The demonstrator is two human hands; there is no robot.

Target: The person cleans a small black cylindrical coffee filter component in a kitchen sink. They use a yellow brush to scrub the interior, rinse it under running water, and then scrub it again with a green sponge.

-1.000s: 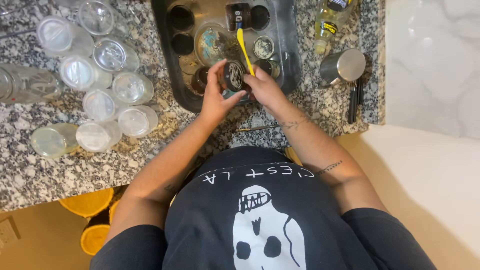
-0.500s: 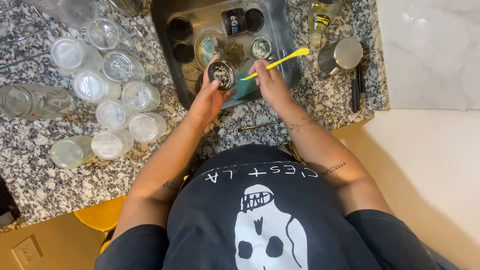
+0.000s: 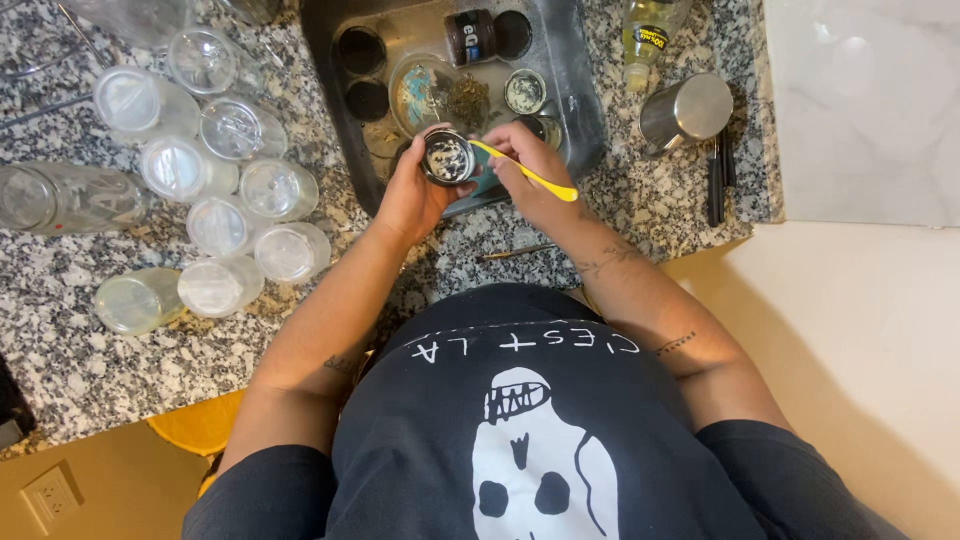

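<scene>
My left hand [image 3: 412,192] grips a small round dark jar [image 3: 447,158] with pale residue inside, held over the near edge of the dark sink [image 3: 584,110]. My right hand [image 3: 525,165] holds a yellow-handled brush [image 3: 530,176] whose head reaches into the jar's mouth. Behind the hands, inside the sink, lie a clear bowl [image 3: 425,90], a dark-labelled jar [image 3: 470,36] and small round lids [image 3: 525,91].
Several upturned clear glass jars [image 3: 215,200] stand on the speckled granite counter [image 3: 90,350] to the left. A soap bottle [image 3: 647,30], a steel cup [image 3: 687,110] and dark utensils [image 3: 716,178] sit right of the sink. A thin stick [image 3: 515,253] lies by the counter edge.
The jar has been lifted nearer and tilted toward me. The brush swung from pointing up and away down into the jar's mouth.
</scene>
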